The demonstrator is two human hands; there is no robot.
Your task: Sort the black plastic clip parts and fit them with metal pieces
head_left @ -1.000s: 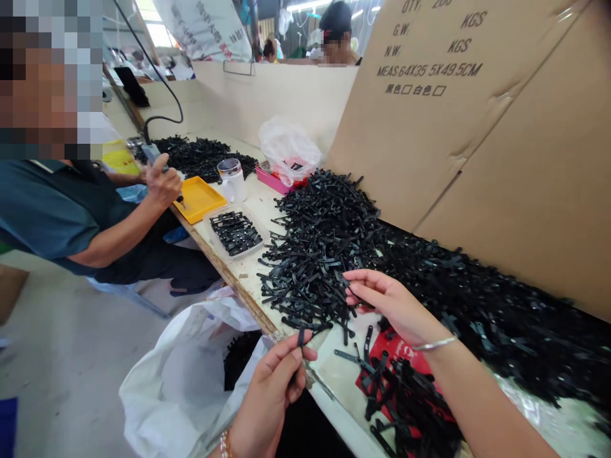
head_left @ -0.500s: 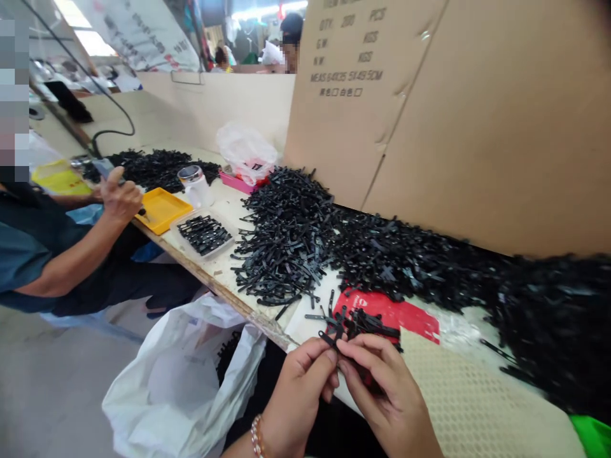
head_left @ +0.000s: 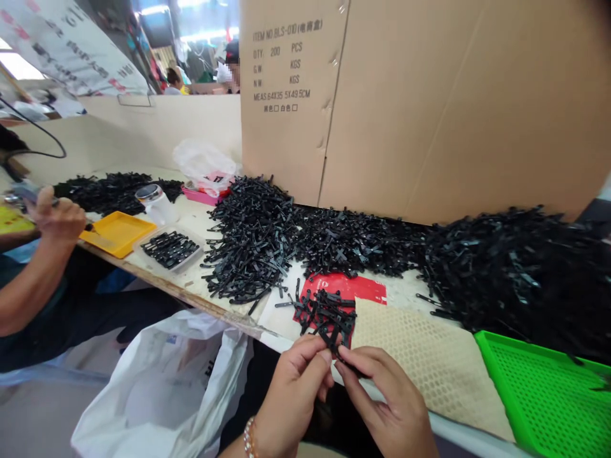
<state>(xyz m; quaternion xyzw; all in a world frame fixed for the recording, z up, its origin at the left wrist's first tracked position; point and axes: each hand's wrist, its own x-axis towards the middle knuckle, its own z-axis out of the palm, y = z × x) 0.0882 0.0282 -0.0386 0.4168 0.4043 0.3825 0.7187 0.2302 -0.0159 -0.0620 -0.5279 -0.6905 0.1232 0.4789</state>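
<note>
— First, the thing being worked on: where?
— Up at the fingertips, just beyond the near edge of the cream counter [head_left: 191, 219]: a slim, flat, black plastic-looking strip [head_left: 330, 341], tilted.

— And how held?
— With the left hand [head_left: 296, 388], clamped between thumb and forefinger. With the right hand [head_left: 389, 397], pinched close on a dark piece [head_left: 342, 353] right beside; same strip or a second one, impossible to tell.

— Changed since a second ago?
— Away from the heap with the right hand, and in close against the left. Likely meaning, by judgement: past reaching, into fine two-handed handling.

— Just past the fingers?
— A small loose pile of similar black strips [head_left: 324, 308], lying partly on a flat red plastic packet [head_left: 367, 287]; beside that, a beige mat with a dimpled texture [head_left: 420, 350].

— Farther out?
— A tall heap of black strips [head_left: 252, 245] to the left, a broader dark mound [head_left: 525, 273] to the right, and below that mound a bright green perforated plastic basket [head_left: 539, 397], newly in view. Behind, a large brown cardboard panel [head_left: 405, 102], printed with black lettering.
</note>
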